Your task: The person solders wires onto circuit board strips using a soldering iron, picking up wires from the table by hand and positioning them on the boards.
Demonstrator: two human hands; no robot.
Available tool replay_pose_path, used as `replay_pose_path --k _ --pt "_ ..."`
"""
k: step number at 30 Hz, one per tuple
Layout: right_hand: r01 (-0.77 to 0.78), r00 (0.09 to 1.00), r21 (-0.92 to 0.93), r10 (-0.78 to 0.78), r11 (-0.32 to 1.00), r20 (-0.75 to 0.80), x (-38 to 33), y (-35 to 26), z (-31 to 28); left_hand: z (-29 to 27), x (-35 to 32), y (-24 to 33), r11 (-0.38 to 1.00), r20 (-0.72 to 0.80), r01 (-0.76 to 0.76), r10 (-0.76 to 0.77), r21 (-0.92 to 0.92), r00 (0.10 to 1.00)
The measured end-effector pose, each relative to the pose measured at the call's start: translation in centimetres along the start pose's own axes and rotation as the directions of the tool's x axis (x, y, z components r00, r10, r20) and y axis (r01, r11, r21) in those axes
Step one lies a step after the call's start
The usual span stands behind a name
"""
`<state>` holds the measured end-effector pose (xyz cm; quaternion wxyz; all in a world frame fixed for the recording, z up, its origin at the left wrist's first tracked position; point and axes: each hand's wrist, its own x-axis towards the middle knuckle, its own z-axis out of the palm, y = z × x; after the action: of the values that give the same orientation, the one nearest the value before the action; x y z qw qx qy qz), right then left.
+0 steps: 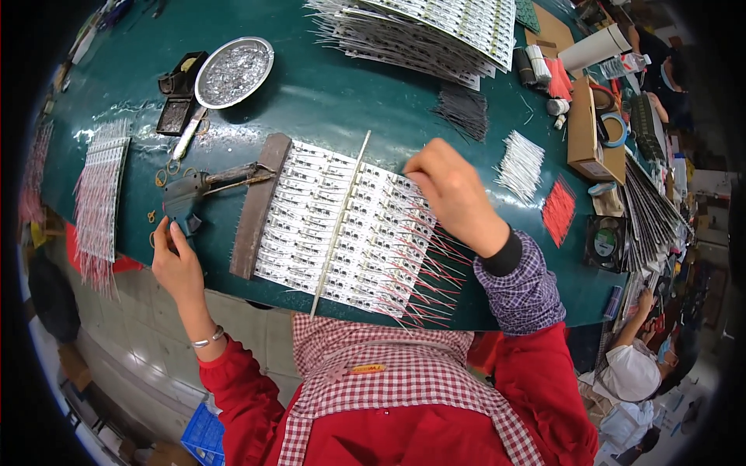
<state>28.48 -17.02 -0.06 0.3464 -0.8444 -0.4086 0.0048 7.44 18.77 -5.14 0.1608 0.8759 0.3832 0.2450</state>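
A white panel of small circuit boards [303, 225] lies before me, with rows of dark parts and red and white wires sticking out along its right side. A thin pale rod [343, 221] crosses it, and a grey-brown bar [259, 206] lies along its left edge. My right hand [451, 194] is closed in a pinch at the panel's upper right corner; what the fingertips hold is hidden. My left hand [177, 264] is open, thumb and forefinger apart, just below a dark-handled tool [185, 192] whose metal end reaches the bar.
A metal bowl of silvery bits [235, 71] stands at the upper left, near a white-handled tool [186, 138]. Bundles of black [461, 110], white [520, 166] and red wires [558, 210] lie right. Stacked panels [435, 35] rise behind; another wired panel [102, 190] lies left.
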Motion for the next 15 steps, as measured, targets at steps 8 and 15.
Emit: replay_pose_path --k 8,15 --pt "0.22 0.966 -0.325 -0.159 0.92 0.203 0.9 -1.1 2.9 0.1 0.1 0.5 0.999 -0.013 -0.039 0.039 0.004 0.999" --pt "0.311 0.941 -0.552 -0.172 0.774 0.29 1.0 -2.3 3.8 0.3 0.0 0.2 0.998 -0.017 -0.047 0.046 -0.035 0.999"
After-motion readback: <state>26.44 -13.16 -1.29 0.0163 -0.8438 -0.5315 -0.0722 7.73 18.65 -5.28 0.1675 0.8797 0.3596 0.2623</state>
